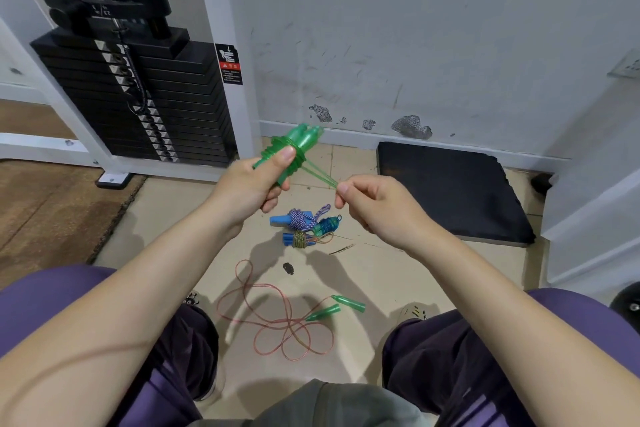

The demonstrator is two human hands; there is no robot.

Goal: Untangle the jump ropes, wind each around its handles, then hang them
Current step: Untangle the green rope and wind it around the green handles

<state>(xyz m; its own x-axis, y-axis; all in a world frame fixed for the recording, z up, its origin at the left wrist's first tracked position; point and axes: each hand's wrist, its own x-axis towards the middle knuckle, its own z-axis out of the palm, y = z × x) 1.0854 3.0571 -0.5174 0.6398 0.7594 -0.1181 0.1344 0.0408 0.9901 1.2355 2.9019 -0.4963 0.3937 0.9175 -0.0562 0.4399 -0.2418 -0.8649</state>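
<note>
My left hand [254, 184] grips a pair of green handles [298, 142] with green rope wound around them. A short taut length of that green rope [320, 175] runs to my right hand [374, 204], which pinches its end. On the floor below lie three wound ropes: a blue-handled one with purple-white cord [298, 218], a teal-handled one [327, 224], and a blue-handled one with olive cord [299, 239]. Nearer me, a loose pink rope [277, 319] with two green handles [337, 307] lies in tangled loops.
A black weight stack [138, 97] in a white frame stands at the left. A black mat [450, 191] lies against the scuffed white wall at the right. My purple-clad knees [69, 298] flank the tiled floor, with a small dark scrap [288, 268] lying on it.
</note>
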